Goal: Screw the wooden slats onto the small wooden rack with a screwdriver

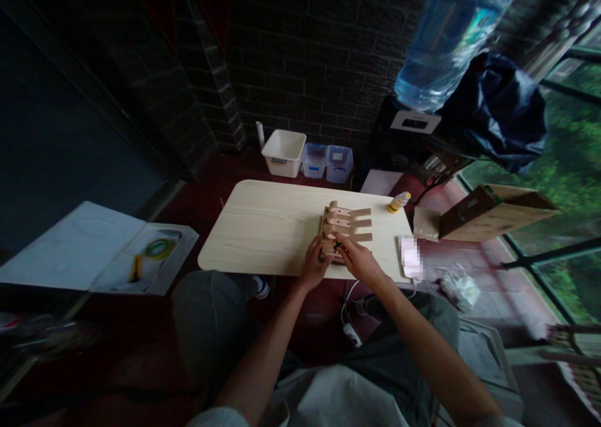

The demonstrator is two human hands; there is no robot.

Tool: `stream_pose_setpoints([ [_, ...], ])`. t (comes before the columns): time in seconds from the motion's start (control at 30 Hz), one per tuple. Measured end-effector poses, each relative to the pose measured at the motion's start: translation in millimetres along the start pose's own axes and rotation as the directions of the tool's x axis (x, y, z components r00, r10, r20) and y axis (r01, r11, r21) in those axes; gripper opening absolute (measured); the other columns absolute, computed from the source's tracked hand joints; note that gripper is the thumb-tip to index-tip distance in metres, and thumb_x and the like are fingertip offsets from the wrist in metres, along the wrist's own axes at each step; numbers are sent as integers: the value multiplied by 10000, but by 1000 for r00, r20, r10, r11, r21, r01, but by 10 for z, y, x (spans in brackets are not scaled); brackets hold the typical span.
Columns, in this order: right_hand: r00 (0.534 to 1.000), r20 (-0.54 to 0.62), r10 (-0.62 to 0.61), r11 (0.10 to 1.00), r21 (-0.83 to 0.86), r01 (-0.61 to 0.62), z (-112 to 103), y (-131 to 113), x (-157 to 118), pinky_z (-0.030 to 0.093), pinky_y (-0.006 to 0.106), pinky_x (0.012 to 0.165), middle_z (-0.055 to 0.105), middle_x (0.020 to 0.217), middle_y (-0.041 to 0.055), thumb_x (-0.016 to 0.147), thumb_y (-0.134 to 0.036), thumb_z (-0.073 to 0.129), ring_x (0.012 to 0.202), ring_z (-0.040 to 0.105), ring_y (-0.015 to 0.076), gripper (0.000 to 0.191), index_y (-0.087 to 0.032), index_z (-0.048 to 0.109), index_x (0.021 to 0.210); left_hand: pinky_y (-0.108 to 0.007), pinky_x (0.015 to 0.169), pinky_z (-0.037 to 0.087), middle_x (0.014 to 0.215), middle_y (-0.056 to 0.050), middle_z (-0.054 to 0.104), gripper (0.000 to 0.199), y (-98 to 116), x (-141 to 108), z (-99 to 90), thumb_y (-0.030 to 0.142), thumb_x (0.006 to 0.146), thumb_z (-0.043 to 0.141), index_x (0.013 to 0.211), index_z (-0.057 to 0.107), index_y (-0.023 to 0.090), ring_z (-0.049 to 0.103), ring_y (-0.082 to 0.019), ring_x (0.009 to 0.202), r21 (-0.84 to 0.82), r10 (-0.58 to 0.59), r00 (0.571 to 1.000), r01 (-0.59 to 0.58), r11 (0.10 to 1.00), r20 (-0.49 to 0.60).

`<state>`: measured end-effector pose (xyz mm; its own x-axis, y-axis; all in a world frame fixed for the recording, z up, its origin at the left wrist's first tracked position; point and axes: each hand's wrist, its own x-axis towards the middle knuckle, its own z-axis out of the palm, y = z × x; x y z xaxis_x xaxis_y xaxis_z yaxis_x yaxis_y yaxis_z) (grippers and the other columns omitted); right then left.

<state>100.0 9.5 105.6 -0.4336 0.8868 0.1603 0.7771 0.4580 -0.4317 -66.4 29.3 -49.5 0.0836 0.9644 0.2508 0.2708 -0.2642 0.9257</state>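
Observation:
A wooden assembly [342, 216] with rounded blocks on one side and several flat slats pointing right lies near the front edge of the small table. My left hand [314, 265] is closed around its near left corner, thumb and fingers against the wood. From the right, my right hand [360, 262] reaches over the near end, fingers pinched together at the blocks. A small dark bit shows at those fingertips, too small to name. Both hands partly cover the assembly's near end.
On the pale table [263, 226] stand a small yellow-capped bottle [399, 202] and, at the right edge, a blurred-out flat device [410, 258] with a white cable. Storage bins [284, 153] sit behind it. A cardboard box [493, 214] stands right; a white open case [141, 258] lies left.

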Motion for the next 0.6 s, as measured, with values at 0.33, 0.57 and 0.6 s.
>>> stream_pose_setpoints([
  [0.33, 997, -73, 11, 990, 143, 0, 18, -6, 10, 525, 291, 931, 615, 1307, 85, 1017, -269, 425, 1090, 647, 182, 410, -258, 466, 1425, -511, 1205, 285, 1568, -115, 361, 516, -45, 2, 13, 486, 882, 606, 1330, 535, 242, 319, -282, 1470, 23, 16, 1000, -16, 1000, -4],
  [0.57, 995, -97, 38, 988, 153, -23, 15, 1, -70, 508, 340, 973, 616, 1336, 83, 1004, -259, 439, 1111, 639, 198, 442, -247, 424, 1445, -492, 1205, 282, 1557, -115, 380, 555, -9, -12, -3, 479, 890, 602, 1385, 496, 251, 334, -269, 1462, 2, 37, 999, -37, 999, 7],
  [0.6, 995, -91, 39, 986, 165, -23, 20, 12, -81, 515, 336, 957, 614, 1344, 76, 1009, -255, 427, 1107, 646, 199, 446, -255, 411, 1454, -487, 1205, 284, 1557, -115, 381, 553, -5, -14, -2, 480, 891, 600, 1384, 499, 250, 335, -269, 1461, 3, 37, 999, -37, 999, 8],
])
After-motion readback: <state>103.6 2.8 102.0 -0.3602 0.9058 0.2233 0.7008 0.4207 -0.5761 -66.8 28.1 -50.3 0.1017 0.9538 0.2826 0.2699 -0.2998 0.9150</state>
